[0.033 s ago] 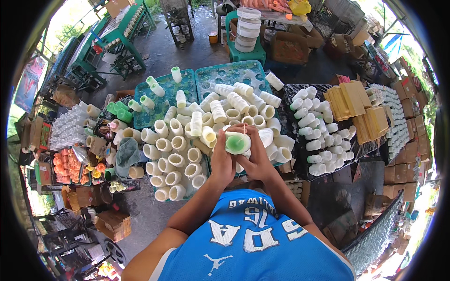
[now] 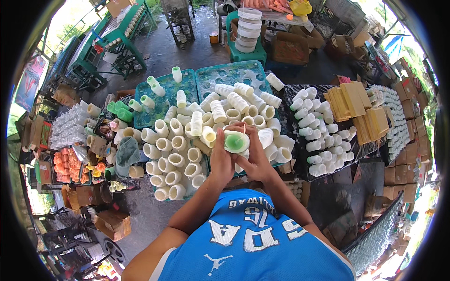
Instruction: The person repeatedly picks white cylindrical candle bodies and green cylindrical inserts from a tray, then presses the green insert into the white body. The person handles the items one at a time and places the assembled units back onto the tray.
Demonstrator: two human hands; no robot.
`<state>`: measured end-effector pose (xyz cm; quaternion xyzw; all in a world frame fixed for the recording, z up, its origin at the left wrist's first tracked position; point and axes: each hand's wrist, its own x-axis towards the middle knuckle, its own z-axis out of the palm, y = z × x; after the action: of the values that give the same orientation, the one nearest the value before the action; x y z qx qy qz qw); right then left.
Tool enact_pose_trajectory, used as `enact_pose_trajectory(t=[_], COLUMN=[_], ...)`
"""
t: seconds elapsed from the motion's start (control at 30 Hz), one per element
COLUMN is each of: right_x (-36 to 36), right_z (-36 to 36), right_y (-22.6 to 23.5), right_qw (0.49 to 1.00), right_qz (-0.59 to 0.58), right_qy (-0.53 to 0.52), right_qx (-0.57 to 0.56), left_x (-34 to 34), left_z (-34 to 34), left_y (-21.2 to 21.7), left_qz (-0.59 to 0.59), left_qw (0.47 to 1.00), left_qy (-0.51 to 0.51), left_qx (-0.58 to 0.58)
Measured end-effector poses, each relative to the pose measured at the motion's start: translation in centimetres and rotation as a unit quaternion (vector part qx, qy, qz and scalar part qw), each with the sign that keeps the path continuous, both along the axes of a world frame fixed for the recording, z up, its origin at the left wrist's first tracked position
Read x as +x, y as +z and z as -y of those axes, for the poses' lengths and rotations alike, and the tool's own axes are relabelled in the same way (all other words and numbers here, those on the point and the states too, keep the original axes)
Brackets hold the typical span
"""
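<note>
Both forearms rise from the near edge and meet over the middle of the table. The left hand (image 2: 220,157) and right hand (image 2: 255,157) are pressed close together, fingers curled around a white tube with a green end (image 2: 236,141), held just above the heap of white tubes (image 2: 187,150). Teal trays (image 2: 161,105) lie farther off.

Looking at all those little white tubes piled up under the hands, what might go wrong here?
Both hands, left hand and right hand, hold a white tube with a green end right above a loose heap of white tubes. If it slipped, it might get lost among them. A forearm brushing the heap may roll tubes off the teal trays onto the floor.
</note>
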<state>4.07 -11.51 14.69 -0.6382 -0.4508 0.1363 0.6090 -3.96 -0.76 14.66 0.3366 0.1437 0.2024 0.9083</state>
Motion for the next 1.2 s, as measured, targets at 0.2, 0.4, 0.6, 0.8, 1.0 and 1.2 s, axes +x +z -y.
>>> enact_pose_trajectory(t=[0.2, 0.4, 0.6, 0.8, 1.0, 1.2], right_x=[-2.1, -1.7, -1.4, -0.6, -0.5, -2.0], right_z=[-2.3, -1.4, -1.3, -0.5, 0.8, 0.1], right_y=[-2.6, 0.9, 0.7, 0.9, 2.0, 0.1], right_qw=[0.976, 0.934, 0.971, 0.984, 0.987, 0.978], right_qz=[-0.179, -0.348, -0.210, -0.097, 0.004, -0.144], right_qy=[-0.096, -0.059, -0.107, -0.136, -0.155, -0.147], right_qx=[0.072, 0.053, 0.046, 0.058, -0.035, -0.006], left_x=[1.5, 1.2, 0.6, -0.1, -0.5, -0.4], left_z=[0.3, 0.8, 1.6, 1.6, 0.6, -0.5], left_y=[-1.4, -0.9, 1.2, 3.0, 0.0, -2.3], left_qz=[0.032, -0.049, -0.052, -0.022, 0.008, 0.012], left_qw=[0.989, 0.901, 0.971, 0.996, 0.999, 0.993], left_qy=[0.072, 0.086, 0.015, -0.020, 0.034, 0.097], left_qx=[0.127, 0.423, 0.232, 0.080, -0.041, -0.065])
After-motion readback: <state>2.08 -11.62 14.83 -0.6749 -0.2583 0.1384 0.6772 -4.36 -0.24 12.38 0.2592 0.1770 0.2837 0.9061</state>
